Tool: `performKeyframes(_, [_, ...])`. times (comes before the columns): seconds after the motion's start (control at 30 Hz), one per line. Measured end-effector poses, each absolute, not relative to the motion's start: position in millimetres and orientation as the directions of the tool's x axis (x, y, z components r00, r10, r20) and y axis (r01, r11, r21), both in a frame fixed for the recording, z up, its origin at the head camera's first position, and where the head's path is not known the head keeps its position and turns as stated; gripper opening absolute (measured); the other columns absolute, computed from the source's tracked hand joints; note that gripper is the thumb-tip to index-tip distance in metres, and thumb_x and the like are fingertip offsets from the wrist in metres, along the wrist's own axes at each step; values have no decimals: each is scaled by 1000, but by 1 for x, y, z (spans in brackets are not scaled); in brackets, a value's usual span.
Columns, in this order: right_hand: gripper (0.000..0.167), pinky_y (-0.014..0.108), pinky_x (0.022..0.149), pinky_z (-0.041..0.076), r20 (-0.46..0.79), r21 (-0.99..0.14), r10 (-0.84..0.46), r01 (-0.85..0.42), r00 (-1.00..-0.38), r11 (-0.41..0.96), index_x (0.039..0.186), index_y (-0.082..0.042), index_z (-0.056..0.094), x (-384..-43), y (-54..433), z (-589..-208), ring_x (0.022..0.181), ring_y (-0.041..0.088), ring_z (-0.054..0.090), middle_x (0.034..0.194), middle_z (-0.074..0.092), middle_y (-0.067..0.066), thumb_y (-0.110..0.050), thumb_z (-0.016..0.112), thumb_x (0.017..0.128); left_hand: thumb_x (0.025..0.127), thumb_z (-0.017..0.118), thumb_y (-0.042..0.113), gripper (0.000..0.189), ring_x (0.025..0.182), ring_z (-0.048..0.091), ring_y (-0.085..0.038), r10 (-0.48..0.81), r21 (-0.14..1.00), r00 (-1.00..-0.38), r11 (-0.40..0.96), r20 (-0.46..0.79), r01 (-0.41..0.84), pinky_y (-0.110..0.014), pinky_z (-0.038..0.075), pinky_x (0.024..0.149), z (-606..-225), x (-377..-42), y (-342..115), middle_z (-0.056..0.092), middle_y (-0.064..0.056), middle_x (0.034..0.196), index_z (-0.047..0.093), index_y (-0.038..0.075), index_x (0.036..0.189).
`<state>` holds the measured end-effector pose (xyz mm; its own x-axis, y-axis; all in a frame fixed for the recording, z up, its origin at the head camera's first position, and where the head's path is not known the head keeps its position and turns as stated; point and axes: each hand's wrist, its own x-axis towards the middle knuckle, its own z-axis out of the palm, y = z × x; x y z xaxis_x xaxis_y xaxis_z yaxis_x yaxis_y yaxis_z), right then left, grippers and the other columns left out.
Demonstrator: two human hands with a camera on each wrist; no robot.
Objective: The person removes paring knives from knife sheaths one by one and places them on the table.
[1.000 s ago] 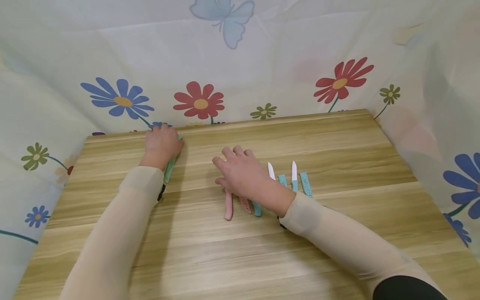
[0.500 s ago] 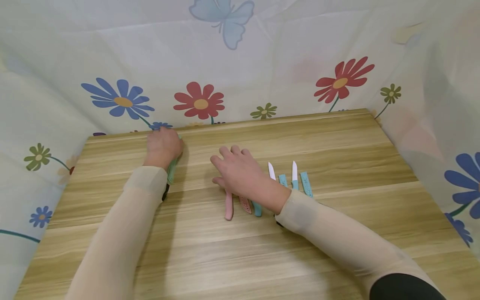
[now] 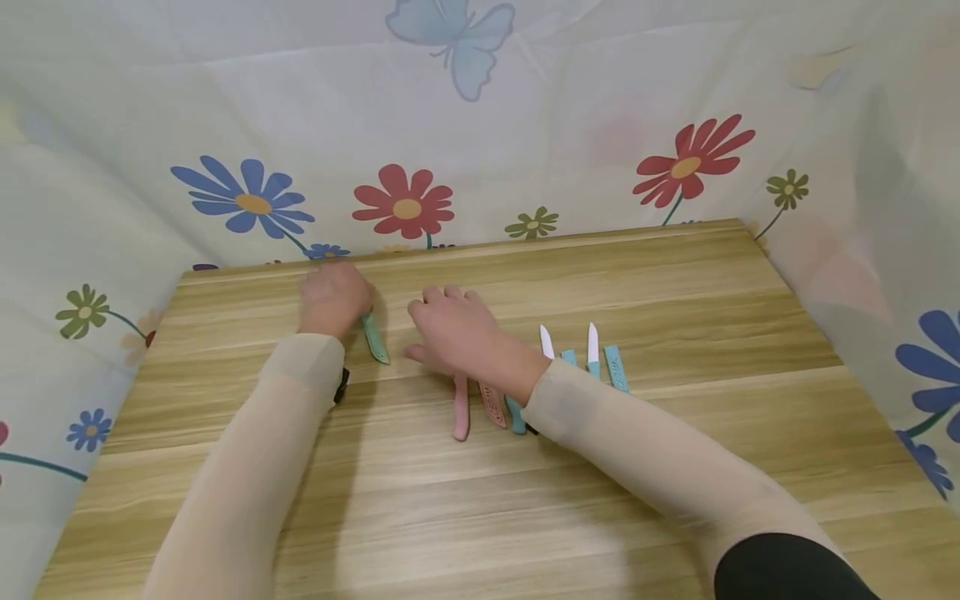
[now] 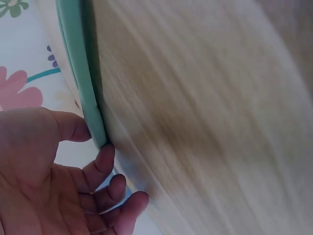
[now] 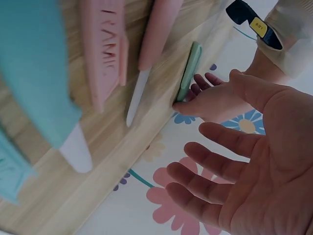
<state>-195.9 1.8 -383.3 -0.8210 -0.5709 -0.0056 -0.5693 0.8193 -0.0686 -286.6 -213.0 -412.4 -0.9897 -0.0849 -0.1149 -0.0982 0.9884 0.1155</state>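
My left hand, at the table's far left, pinches one end of a green knife sheath between thumb and index finger. In the left wrist view the green sheath runs up past the fingertips; whether a knife is inside is unclear. My right hand hovers with spread, relaxed fingers, holding nothing. Below it lie a pink knife, a pink sheath and a teal knife handle, partly hidden by the hand. The right wrist view shows the pink knife with its white blade bare.
Right of my right hand, two white blades and two teal sheaths lie on the wooden table, partly covered by my sleeve. A flower-printed cloth stands behind the table and along its sides.
The green sheath has swung, its near end moving right to emerge clear of my left wrist. My left hand has shifted slightly right and nearer; my right hand has drifted a little left.
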Motion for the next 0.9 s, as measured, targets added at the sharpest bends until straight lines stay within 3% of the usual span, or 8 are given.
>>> performKeyframes(0.17, [57,52,102,49,-57,-94,-545,-539,-836,837,131,-11,70,-202,-14,-387,123,33,56,133,60,10,-58,68,99,98,54,31,35,94,67,-35,-172,128,-969,972,-178,-196,-51,57,79,-410,-283,-209,71,-22,105,69,2,86])
performKeyframes(0.37, [36,50,100,46,-90,-106,-509,-500,-856,860,103,-17,70,-207,-26,-399,117,30,54,119,60,7,-52,70,98,99,52,32,43,107,68,-36,-259,79,-937,956,-233,-284,-51,55,87,-406,-283,-195,70,-24,120,70,-6,110])
performKeyframes(0.47, [29,50,96,46,-83,-107,-502,-493,-861,863,92,-18,68,-209,-29,-404,114,28,53,111,59,5,-46,70,97,100,51,32,44,109,67,-36,-276,73,-930,951,-241,-302,-51,54,89,-404,-281,-190,69,-24,121,70,-5,114])
performKeyframes(0.7, [23,43,85,47,-96,-71,-533,-528,-841,846,90,-18,66,-214,-31,-409,99,23,53,101,60,2,-39,69,101,103,49,33,45,114,65,-41,-277,105,-930,945,-241,-309,-57,50,96,-405,-277,-186,67,-26,122,68,-6,114])
performKeyframes(0.9, [17,39,83,45,-105,-43,-543,-542,-833,840,93,-18,65,-215,-33,-410,93,21,53,97,61,1,-32,64,103,104,51,43,54,115,64,-41,-285,112,-925,941,-251,-320,-59,49,99,-406,-278,-186,67,-25,123,68,-7,117])
